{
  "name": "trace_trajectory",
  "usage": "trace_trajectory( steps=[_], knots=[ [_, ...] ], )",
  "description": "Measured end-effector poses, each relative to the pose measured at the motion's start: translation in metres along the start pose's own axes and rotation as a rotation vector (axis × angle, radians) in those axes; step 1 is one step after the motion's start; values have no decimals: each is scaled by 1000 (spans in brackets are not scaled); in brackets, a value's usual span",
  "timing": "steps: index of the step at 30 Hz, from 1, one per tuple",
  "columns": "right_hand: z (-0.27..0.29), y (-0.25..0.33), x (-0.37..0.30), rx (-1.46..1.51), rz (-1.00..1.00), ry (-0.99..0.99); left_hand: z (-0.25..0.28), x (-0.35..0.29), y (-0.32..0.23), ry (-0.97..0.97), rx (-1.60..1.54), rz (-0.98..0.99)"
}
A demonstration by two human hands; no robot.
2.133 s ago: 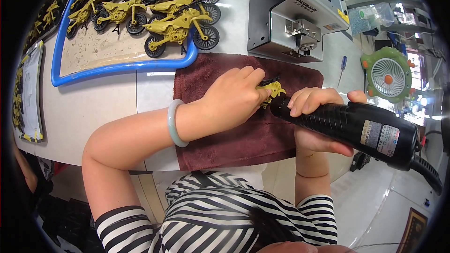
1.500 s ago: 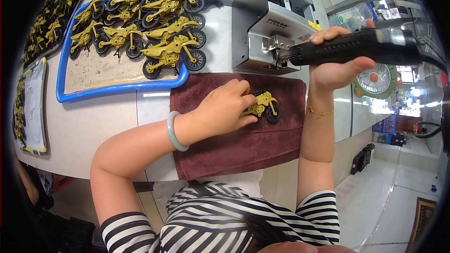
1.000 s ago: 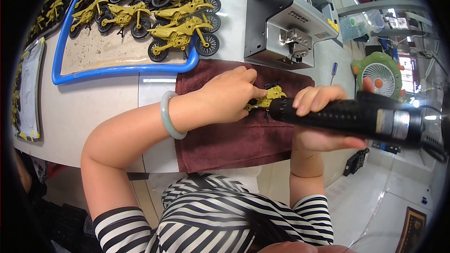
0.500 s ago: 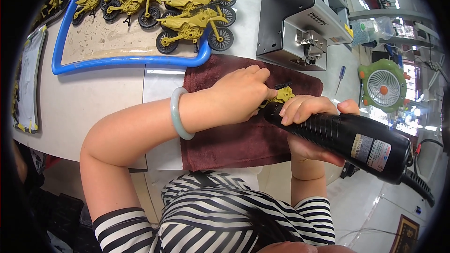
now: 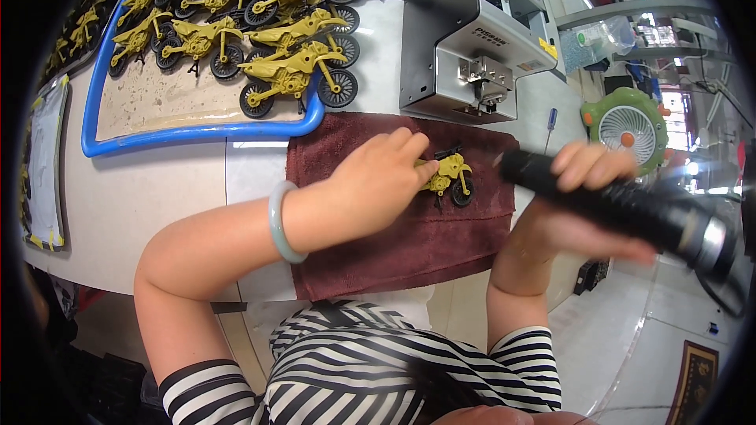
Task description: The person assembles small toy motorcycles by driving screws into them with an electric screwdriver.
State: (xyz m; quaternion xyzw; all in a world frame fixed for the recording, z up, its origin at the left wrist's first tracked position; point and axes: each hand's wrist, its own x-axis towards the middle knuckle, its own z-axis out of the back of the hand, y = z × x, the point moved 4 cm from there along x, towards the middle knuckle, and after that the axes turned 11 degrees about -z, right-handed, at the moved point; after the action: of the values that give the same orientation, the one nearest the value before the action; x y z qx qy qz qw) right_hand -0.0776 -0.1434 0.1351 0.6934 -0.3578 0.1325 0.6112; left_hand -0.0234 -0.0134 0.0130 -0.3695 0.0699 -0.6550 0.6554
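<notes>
A yellow toy motorcycle (image 5: 450, 173) with black wheels lies on a dark red towel (image 5: 370, 260). The fingers of my left hand (image 5: 370, 181) are closed on its rear part and hide the back wheel. Up off the towel, to the right of the motorcycle, my right hand (image 5: 571, 228) grips a black corded electric screwdriver (image 5: 646, 212). Its tip points left and stands apart from the toy. Both the tool and this hand are blurred by motion.
Several finished-looking yellow motorcycles (image 5: 295, 67) rest in a blue-rimmed tray (image 5: 197, 140) at the far left. Behind the towel stands a grey and black machine (image 5: 441, 47). A small screwdriver (image 5: 552, 126) and a green fan (image 5: 628, 130) are at the right.
My right hand has drawn the electric screwdriver off the motorcycle, to the right. More of the toy now shows, including its front wheel. The whole view has shifted slightly.
</notes>
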Motion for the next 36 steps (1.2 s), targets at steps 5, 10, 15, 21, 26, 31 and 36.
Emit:
trace_trajectory(
  steps=[5, 10, 15, 21, 26, 31, 36],
  knots=[
    [27, -32, 59, -240, -35, -141, -18, -11, -41, 113, 487, -215],
    [21, -46, 55, -434, -110, -127, -26, -15, -39, 193, 459, -223],
    [16, -50, 55, -316, -151, -12, -28, -19, -35, 150, 426, -211],
    [-14, -48, 1, -9, -260, 71, -31, -16, -36, 116, 528, -241],
    [-21, -61, -13, -110, -380, 77, -34, -17, -36, 112, 537, -233],
    [-23, -68, -15, -188, -441, 51, -36, -16, -33, 91, 523, -225],
    [-28, -72, -17, -203, -500, 64, -31, -16, -36, 84, 487, -218]
  ],
)
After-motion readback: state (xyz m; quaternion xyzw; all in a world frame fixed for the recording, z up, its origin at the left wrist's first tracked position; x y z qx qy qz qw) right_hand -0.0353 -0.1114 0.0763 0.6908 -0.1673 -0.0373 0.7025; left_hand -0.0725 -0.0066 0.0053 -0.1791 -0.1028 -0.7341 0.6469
